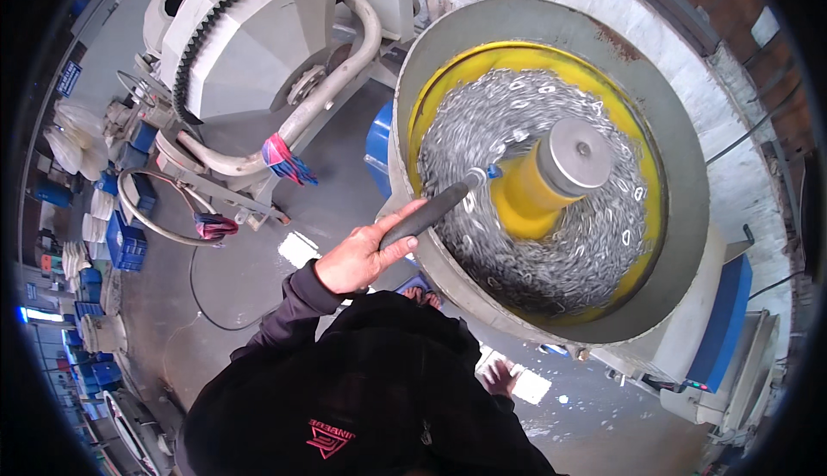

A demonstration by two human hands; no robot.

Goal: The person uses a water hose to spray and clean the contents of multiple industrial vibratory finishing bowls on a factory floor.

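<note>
My left hand (357, 258) is wrapped around the thick black handle of a short tool (431, 213) with a round metal end and a small blue tip. It reaches over the near left rim of a large round grey bowl machine (689, 157). The tool's tip is just above or at a mass of small oval metal links (517, 105), beside the yellow centre post (523, 205) with its grey cap. Many links look smeared, as if moving. My right hand (500, 379) hangs low by my side below the bowl, fingers apart, holding nothing visible.
A faceted grey tumbling drum (250, 37) with a toothed ring and bent pipe frame stands at the left. Cloth bundles (289, 159) are tied to the pipe. A dark cable (196, 291) lies on the floor. Blue crates (127, 243) line the far left.
</note>
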